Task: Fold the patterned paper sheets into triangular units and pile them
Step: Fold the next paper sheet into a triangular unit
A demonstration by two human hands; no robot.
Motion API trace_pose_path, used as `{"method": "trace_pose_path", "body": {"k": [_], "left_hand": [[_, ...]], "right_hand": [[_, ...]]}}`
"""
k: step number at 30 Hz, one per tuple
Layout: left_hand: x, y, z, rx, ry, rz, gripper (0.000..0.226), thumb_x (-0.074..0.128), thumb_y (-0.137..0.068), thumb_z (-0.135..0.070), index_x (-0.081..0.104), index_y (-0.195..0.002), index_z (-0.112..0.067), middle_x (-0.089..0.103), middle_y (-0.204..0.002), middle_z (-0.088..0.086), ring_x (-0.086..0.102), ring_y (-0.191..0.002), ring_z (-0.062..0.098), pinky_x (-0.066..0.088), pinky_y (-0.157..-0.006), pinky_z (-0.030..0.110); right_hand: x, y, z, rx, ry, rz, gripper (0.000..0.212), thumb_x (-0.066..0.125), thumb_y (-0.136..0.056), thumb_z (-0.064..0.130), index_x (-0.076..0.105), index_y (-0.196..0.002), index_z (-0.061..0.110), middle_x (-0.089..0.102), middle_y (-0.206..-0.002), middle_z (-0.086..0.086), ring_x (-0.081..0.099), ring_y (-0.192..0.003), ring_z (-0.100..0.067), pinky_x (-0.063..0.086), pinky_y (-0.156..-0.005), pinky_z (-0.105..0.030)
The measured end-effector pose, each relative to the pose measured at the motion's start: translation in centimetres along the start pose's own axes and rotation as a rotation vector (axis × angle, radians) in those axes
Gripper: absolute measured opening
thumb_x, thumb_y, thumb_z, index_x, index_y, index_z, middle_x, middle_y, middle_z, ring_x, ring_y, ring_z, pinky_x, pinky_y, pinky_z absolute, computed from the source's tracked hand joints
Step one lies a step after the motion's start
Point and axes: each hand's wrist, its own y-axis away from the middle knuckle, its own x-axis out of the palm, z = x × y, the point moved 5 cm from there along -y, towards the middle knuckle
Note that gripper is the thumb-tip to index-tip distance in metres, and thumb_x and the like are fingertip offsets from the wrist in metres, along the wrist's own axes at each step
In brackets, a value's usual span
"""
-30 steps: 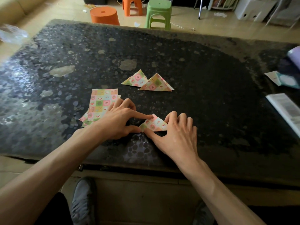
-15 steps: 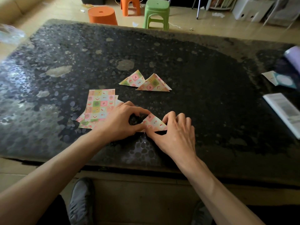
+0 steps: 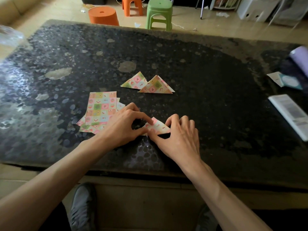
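The left hand [image 3: 123, 127] and right hand [image 3: 180, 139] each pinch one side of a small folded triangle of pastel checked paper [image 3: 158, 127], which lies on the dark speckled stone table [image 3: 216, 105] near its front edge. The stack of flat pastel checked sheets [image 3: 100, 109] lies just left of the left hand. The two finished triangular units [image 3: 156, 85] lie side by side farther back.

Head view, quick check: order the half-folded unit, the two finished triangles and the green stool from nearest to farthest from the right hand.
1. half-folded unit: held by the right hand, near edge of the table.
2. finished triangles: mid-table, just beyond.
3. green stool: on the floor past the far edge.
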Motion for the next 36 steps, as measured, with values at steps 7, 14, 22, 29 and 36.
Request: {"method": "trace_pose_path", "body": {"k": [7,14,22,29,36], "left_hand": [[0.2,-0.2,0.2,0.007,-0.009,0.008,0.026,0.076,-0.088,-0.038,0.074,-0.114,-0.042,0.051,-0.105,-0.010,0.054,-0.093,0.005,0.052,-0.081,0.034],[0.5,0.1,0.2,0.032,-0.021,-0.025,0.034,0.072,-0.082,-0.062,0.071,-0.112,-0.046,0.051,-0.099,-0.014,0.053,-0.092,0.006,0.051,-0.076,0.030],[0.6,-0.1,0.2,0.020,-0.009,-0.020,0.031,0.078,-0.083,-0.052,0.071,-0.112,-0.046,0.052,-0.100,-0.014,0.054,-0.095,0.008,0.049,-0.078,0.029],[0.7,-0.2,0.3,0.017,-0.007,-0.022,0.030,0.078,-0.084,-0.050,0.071,-0.112,-0.046,0.051,-0.100,-0.014,0.054,-0.095,0.007,0.051,-0.080,0.031],[0.6,-0.1,0.2,0.016,-0.009,-0.015,0.033,0.076,-0.084,-0.053,0.070,-0.115,-0.047,0.050,-0.100,-0.014,0.053,-0.096,0.008,0.052,-0.082,0.034]], "right_hand": [[-0.4,-0.5,-0.4,0.014,-0.076,0.077,0.050,0.062,-0.081,0.077,0.047,-0.104,0.035,0.044,-0.109,0.008,0.044,-0.106,-0.016,0.043,-0.090,-0.033],[-0.8,-0.6,-0.5,0.032,-0.108,0.151,0.051,0.067,-0.080,0.075,0.050,-0.108,0.036,0.045,-0.113,0.009,0.043,-0.111,-0.014,0.044,-0.091,-0.033],[-1.1,-1.3,-0.9,0.100,-0.168,0.243,0.044,0.077,-0.079,0.065,0.055,-0.107,0.039,0.047,-0.114,0.010,0.044,-0.113,-0.012,0.050,-0.089,-0.036],[-1.5,-1.6,-1.1,0.138,-0.226,0.301,0.034,0.079,-0.084,0.051,0.059,-0.109,0.038,0.048,-0.117,0.008,0.046,-0.117,-0.013,0.050,-0.091,-0.037],[-1.8,-2.0,-1.8,0.161,-0.301,0.324,0.030,0.082,-0.084,0.042,0.057,-0.098,0.039,0.049,-0.100,0.011,0.053,-0.102,-0.011,0.050,-0.080,-0.031]]}}
